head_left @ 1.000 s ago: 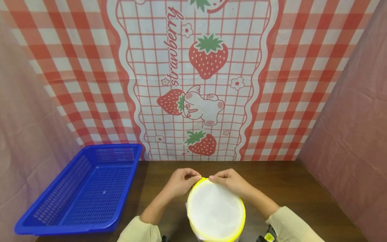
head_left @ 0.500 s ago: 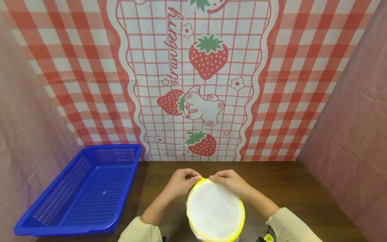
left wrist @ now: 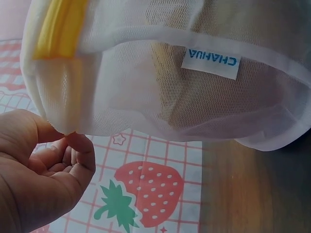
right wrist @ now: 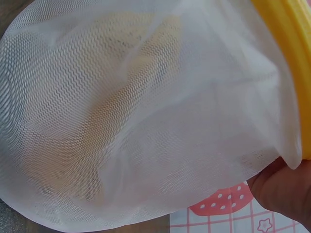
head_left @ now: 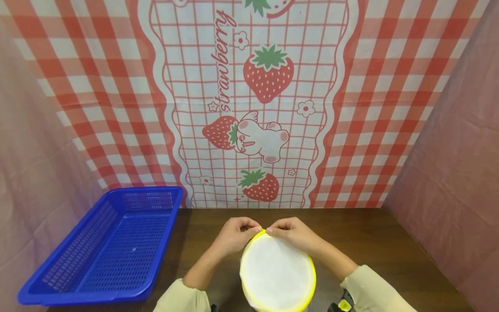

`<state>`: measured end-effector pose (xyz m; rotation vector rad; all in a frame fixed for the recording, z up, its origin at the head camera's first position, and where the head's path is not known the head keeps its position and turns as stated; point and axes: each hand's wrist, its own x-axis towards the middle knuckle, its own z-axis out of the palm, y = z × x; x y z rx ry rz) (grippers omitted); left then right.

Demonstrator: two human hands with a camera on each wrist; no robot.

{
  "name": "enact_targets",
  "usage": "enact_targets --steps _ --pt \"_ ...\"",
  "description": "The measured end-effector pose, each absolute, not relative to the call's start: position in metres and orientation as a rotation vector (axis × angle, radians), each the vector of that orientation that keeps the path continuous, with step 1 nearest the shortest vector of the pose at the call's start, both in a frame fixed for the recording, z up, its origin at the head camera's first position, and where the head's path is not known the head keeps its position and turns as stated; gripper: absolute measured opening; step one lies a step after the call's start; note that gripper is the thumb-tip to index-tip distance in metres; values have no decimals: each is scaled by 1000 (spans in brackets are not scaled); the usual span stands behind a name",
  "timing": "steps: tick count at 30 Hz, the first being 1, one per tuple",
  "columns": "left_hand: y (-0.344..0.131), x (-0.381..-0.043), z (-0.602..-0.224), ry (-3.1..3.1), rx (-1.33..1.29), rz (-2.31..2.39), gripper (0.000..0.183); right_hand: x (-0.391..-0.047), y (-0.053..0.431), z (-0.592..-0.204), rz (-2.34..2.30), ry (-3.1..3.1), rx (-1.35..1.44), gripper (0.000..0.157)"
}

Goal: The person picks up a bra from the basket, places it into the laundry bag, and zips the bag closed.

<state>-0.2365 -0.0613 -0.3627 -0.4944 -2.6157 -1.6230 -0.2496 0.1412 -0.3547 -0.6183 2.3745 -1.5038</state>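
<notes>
A round white mesh laundry bag [head_left: 278, 275] with yellow edging stands before me. Its fabric and a white tag reading CHAHUA [left wrist: 211, 64] show in the left wrist view. Something beige shows faintly through the mesh; its kind is unclear. At the far rim, my left hand [head_left: 234, 235] pinches the bag's edge between thumb and forefinger. My right hand [head_left: 297, 235] pinches the rim just beside it, thumb on top. The yellow band [right wrist: 286, 63] runs down to the right hand in the right wrist view, where most of that hand is out of frame.
On the left of the dark wooden table [head_left: 370, 247] lies a blue perforated basket [head_left: 161, 249]. A red checked cloth with strawberries [head_left: 269, 76] hangs behind the table. Pinkish cloth [head_left: 448, 151] closes off both sides.
The fingertips of my right hand have shifted slightly left along the rim, closer to the left hand. My left hand keeps its pinch in nearly the same spot.
</notes>
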Motion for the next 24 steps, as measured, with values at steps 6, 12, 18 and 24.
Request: enact_targets --steps 6,12,18,24 --pt "-60 -237 -363 -2623 -487 -1606 17 -248 143 -355 -1521 2380 -597 32" --pt "-60 -235 -362 -2624 -491 -1606 17 -246 144 -355 -1538 2359 -579 33" --pt "-59 -234 -362 -2630 -491 -1601 18 -246 145 -356 -1551 2356 -553 33" --pt "-59 -234 -362 -2637 -476 -1610 18 -245 147 -355 -1548 2381 -532 34"
